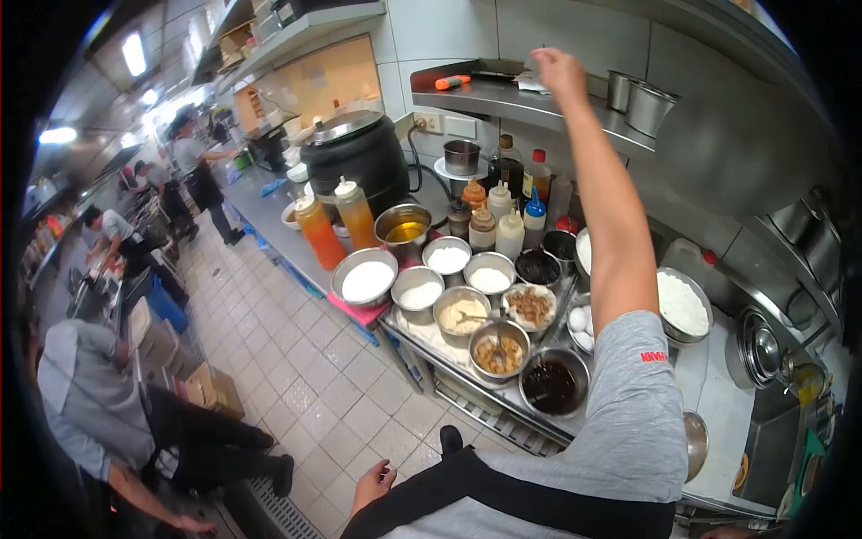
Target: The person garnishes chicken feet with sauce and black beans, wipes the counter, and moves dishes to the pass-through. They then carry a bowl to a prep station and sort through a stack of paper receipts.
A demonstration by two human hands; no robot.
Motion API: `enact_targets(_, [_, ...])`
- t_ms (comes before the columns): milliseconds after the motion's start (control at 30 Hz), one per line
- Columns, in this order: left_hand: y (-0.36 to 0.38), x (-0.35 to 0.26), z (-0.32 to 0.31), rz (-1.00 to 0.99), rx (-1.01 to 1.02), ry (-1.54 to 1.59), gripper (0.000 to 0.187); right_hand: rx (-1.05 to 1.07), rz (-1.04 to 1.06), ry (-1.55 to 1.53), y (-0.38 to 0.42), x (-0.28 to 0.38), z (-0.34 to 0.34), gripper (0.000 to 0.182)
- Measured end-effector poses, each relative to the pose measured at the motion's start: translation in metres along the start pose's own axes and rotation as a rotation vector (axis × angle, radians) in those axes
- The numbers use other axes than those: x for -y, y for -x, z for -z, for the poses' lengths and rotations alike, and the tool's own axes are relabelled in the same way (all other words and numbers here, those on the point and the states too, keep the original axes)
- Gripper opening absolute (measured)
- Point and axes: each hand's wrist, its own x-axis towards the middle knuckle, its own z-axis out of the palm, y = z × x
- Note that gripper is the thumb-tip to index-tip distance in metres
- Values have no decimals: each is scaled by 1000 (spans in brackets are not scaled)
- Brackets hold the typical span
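Note:
My right hand point(558, 72) is raised to the metal wall shelf point(503, 97) with its fingers closed; what they hold, if anything, is hidden. Just beneath it lies a white paper-like packet point(532, 83), and an orange-handled tool point(452, 82) rests farther left on the shelf. Low by my apron hangs my left hand point(373, 485), loosely curled with the fingers apart, and no object shows in it. Beyond it stand steel bowls: white powder point(368, 280), a dark sauce point(554, 384), brown chunks with a spoon point(499, 354), and a pale yellow powder point(461, 314).
Squeeze bottles point(509, 235) and a black soup warmer point(356, 166) stand behind the bowls. Eggs point(581, 323) sit near my forearm. Two steel pots point(648, 108) occupy the shelf's right end. A co-worker point(99, 395) bends at the left; others work farther back along the tiled aisle point(305, 377).

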Motion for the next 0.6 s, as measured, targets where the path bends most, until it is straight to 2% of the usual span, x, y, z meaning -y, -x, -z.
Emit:
enact_targets(67, [-38, 7, 6, 23, 23, -13, 48, -126, -85, -64, -49, -63, -26, 25])
enact_targets(167, [-100, 49, -2, 89, 53, -66, 47, -69, -482, -169, -84, -73, -28, 26])
enact_targets(267, [-154, 39, 1, 195, 73, -61, 47, -38, -532, -230, -121, -91, -49, 27])
enact_targets(367, [-187, 24, 11, 245, 77, -42, 47, 10, -610, -115, -142, -100, -73, 26])
enact_targets(467, [-210, 17, 21, 235, 102, -46, 46, 360, -667, 127, -147, -115, -97, 26])
enact_targets(500, [-216, 16, 26, 218, 114, -49, 46, 342, -646, 190, -149, -118, -98, 26])
enact_targets(600, [-228, 13, 41, 139, 155, -74, 46, 301, -599, 387, -124, -54, -94, 25])
